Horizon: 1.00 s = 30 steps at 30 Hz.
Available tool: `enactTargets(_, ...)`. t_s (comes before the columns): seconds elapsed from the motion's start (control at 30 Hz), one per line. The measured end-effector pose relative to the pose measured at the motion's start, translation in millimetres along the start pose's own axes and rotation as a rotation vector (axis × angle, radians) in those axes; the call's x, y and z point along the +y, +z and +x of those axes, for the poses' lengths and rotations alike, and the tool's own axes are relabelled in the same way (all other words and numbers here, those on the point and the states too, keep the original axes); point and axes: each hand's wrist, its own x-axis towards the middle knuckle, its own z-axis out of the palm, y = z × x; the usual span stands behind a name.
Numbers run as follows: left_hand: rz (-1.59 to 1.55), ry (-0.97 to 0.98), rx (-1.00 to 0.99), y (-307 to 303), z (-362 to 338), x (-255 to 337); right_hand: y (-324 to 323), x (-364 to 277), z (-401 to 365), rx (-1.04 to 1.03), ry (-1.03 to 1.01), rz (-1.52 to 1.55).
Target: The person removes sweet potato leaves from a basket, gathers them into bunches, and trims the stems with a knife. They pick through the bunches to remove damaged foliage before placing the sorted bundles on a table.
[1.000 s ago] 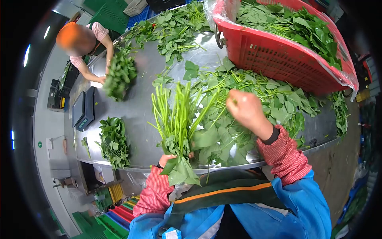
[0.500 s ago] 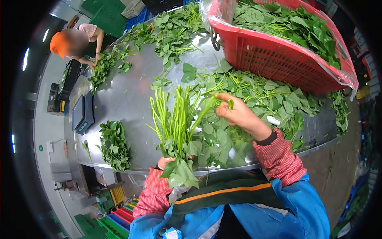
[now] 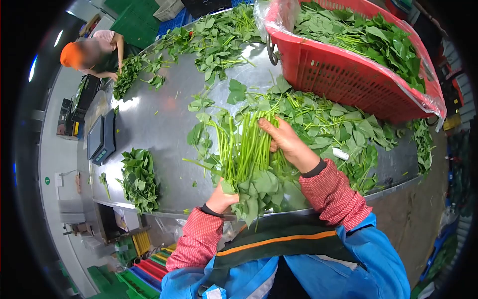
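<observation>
A bunch of leafy greens (image 3: 249, 152) is held over the near edge of the metal table, its pale green stems pointing up and away and its leaves hanging toward me. My left hand (image 3: 221, 198) is closed around the leafy lower part; some of its fingers are hidden behind the leaves. At the upper right of the same bunch, my right hand (image 3: 288, 141) is closed on the stems, thumb across the front. Beneath and beyond it lies a spread of loose greens (image 3: 348, 124) on the table.
A red plastic crate (image 3: 343, 74) lined with clear film and filled with greens stands at the back right. To the left are a gathered bundle of leaves (image 3: 139, 182) and a scale (image 3: 101, 138). Another person (image 3: 97, 55) handles greens at the table's far left.
My right hand has moved down and left, from a few stems beside the bunch to gripping the bunch itself. My left hand has moved slightly right and up, and the bunch looks fuller.
</observation>
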Motion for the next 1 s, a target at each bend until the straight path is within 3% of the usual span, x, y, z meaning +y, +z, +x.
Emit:
enactTargets(0.07,0.012,0.027,-0.003,3,-1,1,-26,18,18,-0.207,0.045,0.033)
enactTargets(0.17,0.069,-0.036,0.055,-1,-1,-7,-28,39,20,-0.149,-0.147,0.090)
enactTargets(0.27,0.110,-0.031,0.106,9,-2,-7,-21,24,1,-0.320,-0.140,0.404)
enactTargets(0.4,0.169,-0.025,0.190,26,5,-10,-18,25,2,-0.233,-0.433,-0.057)
enactTargets(0.43,0.172,0.014,0.187,33,8,-11,-8,19,-7,-0.118,-0.414,-0.016)
enactTargets(0.53,0.128,0.031,0.129,36,8,-13,-12,12,-1,-0.146,-0.148,-0.050)
enactTargets(0.63,-0.109,0.024,0.028,30,-1,5,-19,10,-2,-0.140,-0.176,0.152)
enactTargets(0.73,-0.556,-0.074,0.119,28,-8,13,-20,0,-13,-0.159,-0.213,0.051)
enactTargets(0.8,-0.502,-0.081,0.285,25,-3,13,-19,-14,-24,-0.196,-0.244,-0.130)
enactTargets(0.83,-0.526,-0.051,0.322,18,4,7,-12,-26,-33,-0.174,-0.428,-0.298)
enactTargets(0.93,-0.555,0.028,0.442,7,9,4,-22,-79,-56,-0.380,-0.696,-0.604)
enactTargets(1.0,-0.478,0.126,0.478,-12,7,-5,-32,-121,-75,-0.436,-0.645,-0.328)
